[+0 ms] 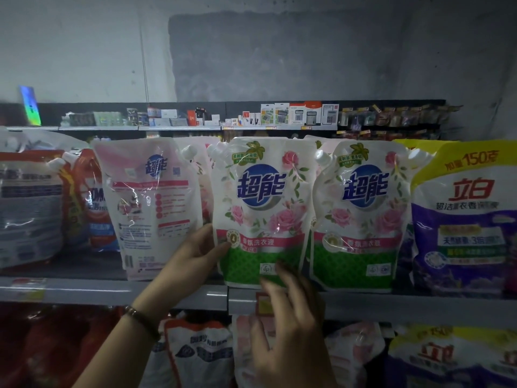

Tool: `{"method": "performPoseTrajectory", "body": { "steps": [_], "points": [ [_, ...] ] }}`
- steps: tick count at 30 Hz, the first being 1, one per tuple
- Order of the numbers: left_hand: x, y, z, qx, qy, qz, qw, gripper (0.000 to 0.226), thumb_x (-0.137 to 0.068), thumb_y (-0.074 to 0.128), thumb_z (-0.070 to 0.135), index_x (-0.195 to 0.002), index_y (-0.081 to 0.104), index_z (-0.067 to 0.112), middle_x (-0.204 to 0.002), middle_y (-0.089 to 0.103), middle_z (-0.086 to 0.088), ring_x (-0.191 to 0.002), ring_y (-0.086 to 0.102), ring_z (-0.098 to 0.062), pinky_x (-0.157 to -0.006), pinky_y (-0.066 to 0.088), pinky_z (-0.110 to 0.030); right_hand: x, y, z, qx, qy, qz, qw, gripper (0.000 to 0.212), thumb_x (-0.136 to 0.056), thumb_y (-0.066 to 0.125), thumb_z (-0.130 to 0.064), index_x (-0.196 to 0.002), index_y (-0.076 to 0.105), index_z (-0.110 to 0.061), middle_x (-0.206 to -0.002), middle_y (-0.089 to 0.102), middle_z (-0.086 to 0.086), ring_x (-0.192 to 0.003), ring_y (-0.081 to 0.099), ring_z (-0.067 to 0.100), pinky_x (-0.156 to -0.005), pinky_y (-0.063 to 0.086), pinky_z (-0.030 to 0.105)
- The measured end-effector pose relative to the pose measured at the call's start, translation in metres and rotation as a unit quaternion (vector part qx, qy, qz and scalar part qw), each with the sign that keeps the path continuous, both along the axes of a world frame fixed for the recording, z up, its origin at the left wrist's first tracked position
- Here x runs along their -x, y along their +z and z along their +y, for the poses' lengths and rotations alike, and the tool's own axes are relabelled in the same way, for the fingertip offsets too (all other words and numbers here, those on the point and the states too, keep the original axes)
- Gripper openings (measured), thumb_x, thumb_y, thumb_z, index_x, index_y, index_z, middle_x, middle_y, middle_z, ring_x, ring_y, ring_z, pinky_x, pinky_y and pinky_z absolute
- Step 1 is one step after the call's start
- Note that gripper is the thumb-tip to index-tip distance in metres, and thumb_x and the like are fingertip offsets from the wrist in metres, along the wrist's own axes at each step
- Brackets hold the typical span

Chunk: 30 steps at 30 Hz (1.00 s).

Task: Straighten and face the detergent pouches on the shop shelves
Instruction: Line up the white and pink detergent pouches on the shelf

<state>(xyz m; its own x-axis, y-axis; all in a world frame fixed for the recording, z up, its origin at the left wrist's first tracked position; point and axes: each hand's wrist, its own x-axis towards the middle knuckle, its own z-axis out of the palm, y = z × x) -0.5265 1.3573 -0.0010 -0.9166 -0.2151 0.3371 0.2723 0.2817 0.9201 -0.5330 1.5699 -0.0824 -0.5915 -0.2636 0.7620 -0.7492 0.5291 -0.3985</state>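
Facing step: rose pouch (263, 208) stands front-out on the shelf (98, 289). Left hand (193, 256) reaches up, grip pinching its lower left edge; right hand (291, 312) is loose-fingered, tips at its bottom edge. The pink pouch (151, 203) just left of it shows its back, so that probably needs flipping next.

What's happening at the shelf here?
A person is facing detergent pouches. The left hand grips the lower left edge of the middle rose pouch, thumb on its front. The right hand touches its bottom with straight fingers. That pouch stands upright, label forward. The pink pouch to its left shows its back, not yet turned.
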Motion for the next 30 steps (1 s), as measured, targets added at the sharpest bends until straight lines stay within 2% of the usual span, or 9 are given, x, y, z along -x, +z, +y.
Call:
{"method": "performPoseTrajectory", "body": {
  "steps": [3, 10, 12, 14, 17, 20, 22, 26, 30],
  "points": [
    [-0.013, -0.003, -0.002, 0.005, 0.037, 0.009, 0.999, 0.03, -0.102, 0.061, 0.01, -0.133, 0.059, 0.011, -0.122, 0.078, -0.005, -0.119, 0.073, -0.025, -0.1, 0.06, -0.048, -0.002, 0.009, -0.005, 0.015, 0.034, -0.013, 0.999, 0.05, -0.086, 0.061, -0.045, -0.135, 0.061, -0.035, -0.151, 0.048, -0.011, -0.142, 0.042, 0.014, -0.113, 0.045, 0.036],
    [-0.05, -0.004, -0.023, 0.08, 0.095, 0.053, 0.991, 0.024, -0.102, 0.065, 0.007, -0.122, 0.068, 0.019, -0.114, 0.079, 0.004, -0.109, 0.076, -0.015, -0.094, 0.063, -0.044, -0.02, 0.029, -0.042, 0.043, 0.078, -0.054, 0.995, 0.049, -0.088, 0.06, -0.047, -0.136, 0.061, -0.037, -0.138, 0.05, -0.021, -0.129, 0.049, -0.002, -0.106, 0.03, 0.006],
    [-0.058, -0.002, -0.032, 0.088, 0.106, 0.077, 0.987, 0.022, -0.101, 0.066, 0.006, -0.118, 0.07, 0.019, -0.111, 0.079, 0.005, -0.104, 0.077, -0.015, -0.09, 0.064, -0.042, -0.025, 0.034, -0.056, 0.054, 0.091, -0.069, 0.992, 0.047, -0.09, 0.064, -0.043, -0.136, 0.061, -0.038, -0.137, 0.051, -0.023, -0.122, 0.051, -0.007, -0.101, 0.033, 0.0],
    [-0.065, 0.0, -0.043, 0.104, 0.131, 0.109, 0.98, 0.023, -0.099, 0.068, 0.005, -0.115, 0.071, 0.021, -0.108, 0.078, 0.007, -0.101, 0.077, -0.015, -0.086, 0.066, -0.04, -0.03, 0.038, -0.072, 0.053, 0.099, -0.087, 0.99, 0.047, -0.091, 0.066, -0.042, -0.138, 0.059, -0.04, -0.137, 0.051, -0.024, -0.119, 0.055, -0.005, -0.097, 0.04, 0.003],
    [-0.073, -0.003, -0.065, 0.126, 0.204, 0.169, 0.956, 0.022, -0.095, 0.072, 0.006, -0.106, 0.07, 0.025, -0.103, 0.075, 0.012, -0.098, 0.075, -0.011, -0.08, 0.065, -0.033, -0.037, 0.041, -0.097, 0.049, 0.1, -0.105, 0.988, 0.048, -0.092, 0.064, -0.044, -0.14, 0.057, -0.04, -0.14, 0.049, -0.025, -0.127, 0.048, -0.01, -0.103, 0.032, 0.001],
    [-0.079, -0.008, -0.092, 0.11, 0.304, 0.222, 0.92, 0.019, -0.095, 0.076, 0.013, -0.105, 0.065, 0.025, -0.103, 0.069, 0.011, -0.098, 0.07, -0.013, -0.08, 0.063, -0.042, -0.043, 0.046, -0.121, 0.057, 0.088, -0.105, 0.989, 0.048, -0.092, 0.065, -0.043, -0.139, 0.058, -0.036, -0.138, 0.051, -0.023, -0.127, 0.044, -0.016, -0.103, 0.029, -0.003],
    [-0.079, -0.011, -0.11, 0.097, 0.346, 0.224, 0.906, 0.028, -0.093, 0.078, 0.019, -0.114, 0.06, 0.024, -0.115, 0.062, 0.005, -0.106, 0.065, -0.016, -0.086, 0.061, -0.043, -0.048, 0.049, -0.135, 0.06, 0.083, -0.109, 0.989, 0.048, -0.093, 0.065, -0.044, -0.14, 0.058, -0.035, -0.137, 0.052, -0.023, -0.128, 0.045, -0.015, -0.104, 0.031, -0.001],
    [-0.076, -0.015, -0.139, 0.072, 0.335, 0.187, 0.921, 0.057, -0.089, 0.082, 0.031, -0.136, 0.049, 0.028, -0.132, 0.045, 0.004, -0.122, 0.057, -0.015, -0.101, 0.054, -0.034, -0.057, 0.054, -0.16, 0.061, 0.07, -0.113, 0.989, 0.054, -0.095, 0.066, -0.046, -0.147, 0.052, -0.034, -0.141, 0.05, -0.021, -0.131, 0.047, -0.006, -0.111, 0.043, 0.016],
    [-0.071, -0.017, -0.159, 0.021, 0.24, 0.126, 0.962, 0.066, -0.087, 0.077, 0.048, -0.143, 0.047, 0.033, -0.137, 0.058, 0.011, -0.126, 0.059, -0.007, -0.098, 0.057, -0.036, -0.064, 0.062, -0.182, 0.057, 0.067, -0.125, 0.988, 0.065, -0.098, 0.067, -0.048, -0.157, 0.041, -0.037, -0.156, 0.041, -0.019, -0.145, 0.037, -0.003, -0.119, 0.035, 0.019]
  ]
}}
